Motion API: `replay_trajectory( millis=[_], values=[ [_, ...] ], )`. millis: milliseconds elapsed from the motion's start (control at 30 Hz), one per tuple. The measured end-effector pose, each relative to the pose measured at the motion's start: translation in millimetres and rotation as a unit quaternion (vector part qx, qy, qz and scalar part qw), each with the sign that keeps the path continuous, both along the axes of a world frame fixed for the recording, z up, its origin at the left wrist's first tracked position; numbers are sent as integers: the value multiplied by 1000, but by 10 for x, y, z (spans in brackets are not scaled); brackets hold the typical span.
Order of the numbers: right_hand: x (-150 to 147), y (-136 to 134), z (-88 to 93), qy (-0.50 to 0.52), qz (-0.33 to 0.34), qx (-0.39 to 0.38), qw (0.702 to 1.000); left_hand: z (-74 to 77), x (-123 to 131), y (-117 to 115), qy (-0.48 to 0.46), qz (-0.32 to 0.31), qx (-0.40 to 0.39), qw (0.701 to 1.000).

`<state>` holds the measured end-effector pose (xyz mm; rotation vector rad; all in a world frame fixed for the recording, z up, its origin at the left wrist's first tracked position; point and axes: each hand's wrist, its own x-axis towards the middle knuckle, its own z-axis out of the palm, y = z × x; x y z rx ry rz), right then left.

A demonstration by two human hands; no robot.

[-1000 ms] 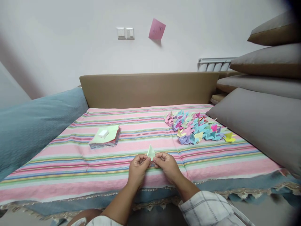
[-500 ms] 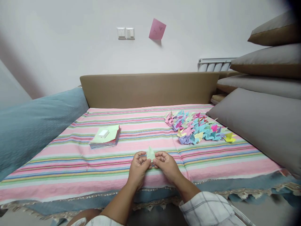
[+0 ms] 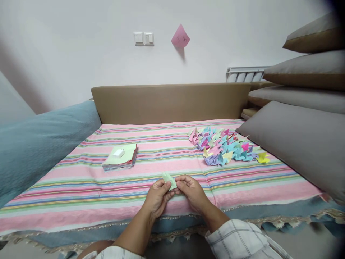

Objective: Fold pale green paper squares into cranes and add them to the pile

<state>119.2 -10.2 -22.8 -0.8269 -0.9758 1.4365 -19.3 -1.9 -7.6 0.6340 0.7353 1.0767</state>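
Tipped over toward the left since the earlier frame, where it stood point-up, the small green paper (image 3: 168,181) now slants between both hands, just above the near part of the striped cloth (image 3: 161,138). On the wall, the pink note (image 3: 180,36) has shifted too. The left hand (image 3: 156,198) has its thumb across the paper's face, fingers curled beneath, closed on it; the right hand (image 3: 192,192) pinches the right edge between thumb and fingertips, with hardly any gap. Such paper should be very light, fairly crisp at its folds, yet easily creased or torn; a gentle pinch near the thick folded edges looks safest, leaving the thin tip unpressed.
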Motion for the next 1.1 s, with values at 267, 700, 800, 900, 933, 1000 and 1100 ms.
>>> replay_trajectory(
  millis=[267,700,800,900,933,1000,1100],
  values=[
    [50,-39,118,-110,-21,65,992,-29,34,17,51,65,2,997],
    [54,10,73,8,26,-6,1000,54,3,-49,18,-11,24,999],
    [62,-4,111,-4,30,5,1000,36,-4,-46,16,-20,21,999],
    [71,-12,141,-24,43,23,999,17,-10,-47,7,-36,26,999],
    [76,-14,148,-28,48,28,998,16,-11,-50,5,-43,29,999],
    [87,-14,158,-35,52,36,997,21,-10,-55,5,-52,34,998],
    [98,-11,160,-50,50,48,996,23,7,-54,17,-34,41,998]
  ],
)
